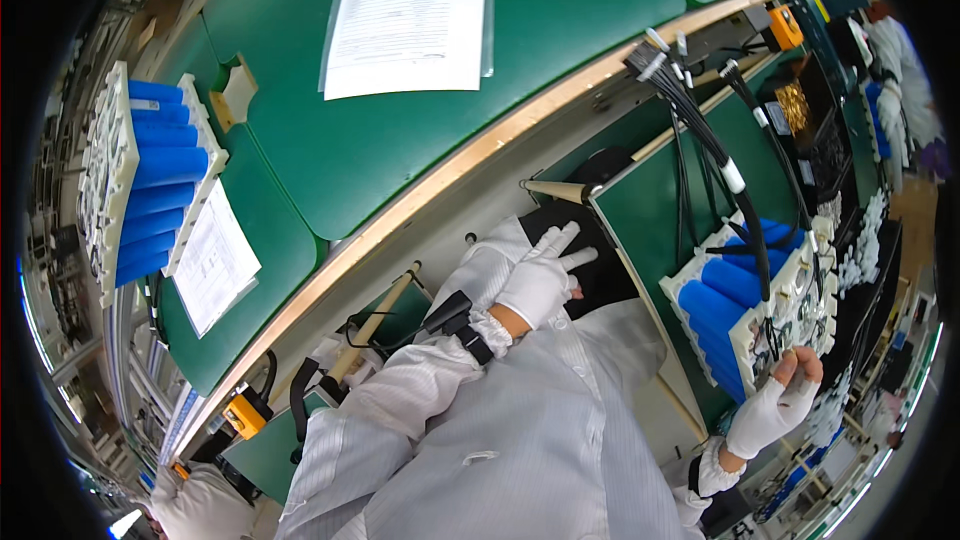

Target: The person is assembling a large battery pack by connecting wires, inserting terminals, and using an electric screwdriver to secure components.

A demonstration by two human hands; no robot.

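My left hand (540,285), in a white glove, rests over my lap with its fingers spread and nothing in them. My right hand (772,412), gloved with bare fingertips, is raised to the lower edge of a battery pack (722,305) on the right. Its fingertips are closed together beside thin black wires (770,338) on the pack's white end plate; what they pinch is too small to tell. The pack has blue cylindrical cells between white plates. From it a thick black cable bundle (712,145) with white labels runs up past the bench edge.
Another blue-celled battery pack (155,180) stands at the far left beside a printed sheet (212,260). A sleeved paper (410,20) lies on the green bench (330,155). Orange-yellow devices (785,28) sit by the bench edge. Other people in white work at the upper right and lower left.
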